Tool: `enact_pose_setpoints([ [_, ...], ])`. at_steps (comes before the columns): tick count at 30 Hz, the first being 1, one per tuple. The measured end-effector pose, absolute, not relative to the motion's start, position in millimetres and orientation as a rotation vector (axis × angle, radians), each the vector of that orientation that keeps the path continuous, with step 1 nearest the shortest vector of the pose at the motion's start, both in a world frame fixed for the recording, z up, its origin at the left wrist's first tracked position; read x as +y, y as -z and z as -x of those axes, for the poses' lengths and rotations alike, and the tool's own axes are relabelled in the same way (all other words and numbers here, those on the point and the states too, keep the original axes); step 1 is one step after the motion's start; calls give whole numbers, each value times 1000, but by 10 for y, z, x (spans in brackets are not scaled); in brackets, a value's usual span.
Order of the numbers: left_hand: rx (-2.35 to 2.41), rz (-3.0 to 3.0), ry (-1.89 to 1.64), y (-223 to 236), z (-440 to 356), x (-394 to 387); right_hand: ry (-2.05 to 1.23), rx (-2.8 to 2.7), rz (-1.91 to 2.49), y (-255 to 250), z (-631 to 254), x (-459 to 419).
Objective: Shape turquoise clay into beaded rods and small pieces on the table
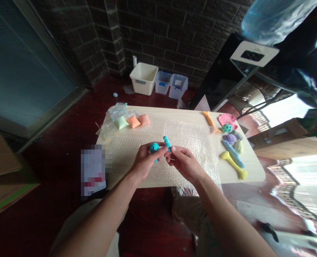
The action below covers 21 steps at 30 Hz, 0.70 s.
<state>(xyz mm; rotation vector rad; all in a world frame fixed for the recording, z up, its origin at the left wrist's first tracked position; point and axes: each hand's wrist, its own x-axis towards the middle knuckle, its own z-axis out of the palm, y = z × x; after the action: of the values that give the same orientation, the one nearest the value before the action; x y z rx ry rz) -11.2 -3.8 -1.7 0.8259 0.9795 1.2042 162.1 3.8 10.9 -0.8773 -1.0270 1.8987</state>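
My left hand (145, 160) is closed around a lump of turquoise modelling clay (154, 147), which pokes out above the fingers. Between both hands stands a smaller knobbly turquoise clay piece (166, 142), made of rounded bumps one above the other. The left thumb and the fingers of my right hand (183, 160) pinch it at its lower end. Both hands are just above a sheet of bubble wrap (196, 142) on the pale table (158, 110). Fingers hide the lower part of each clay piece.
Green (121, 123) and orange clay packets (133, 122) lie at the table's back left beside a clear plastic bag (118, 111). On the right are a yellow bone-shaped clay piece (234, 165), an orange one (211, 122) and several coloured lumps. Storage bins (144, 85) stand behind on the floor.
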Motion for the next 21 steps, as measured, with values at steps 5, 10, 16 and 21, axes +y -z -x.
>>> enact_pose_setpoints([
  [5, 947, -862, -1214, 37, 123, -32, -1899, -1042, 907, -122, -1627, 40],
  [10, 970, -879, -1213, 33, 135, -30, -1871, -1052, 926, -170, -1626, 46],
  [16, 1007, -850, -1194, 15, 116, -31, -1835, -1062, 968, -185, -1622, 40],
  [21, 1034, -698, -1278, 23, 126, 4, -1669, -1154, 1088, -132, -1664, 69],
])
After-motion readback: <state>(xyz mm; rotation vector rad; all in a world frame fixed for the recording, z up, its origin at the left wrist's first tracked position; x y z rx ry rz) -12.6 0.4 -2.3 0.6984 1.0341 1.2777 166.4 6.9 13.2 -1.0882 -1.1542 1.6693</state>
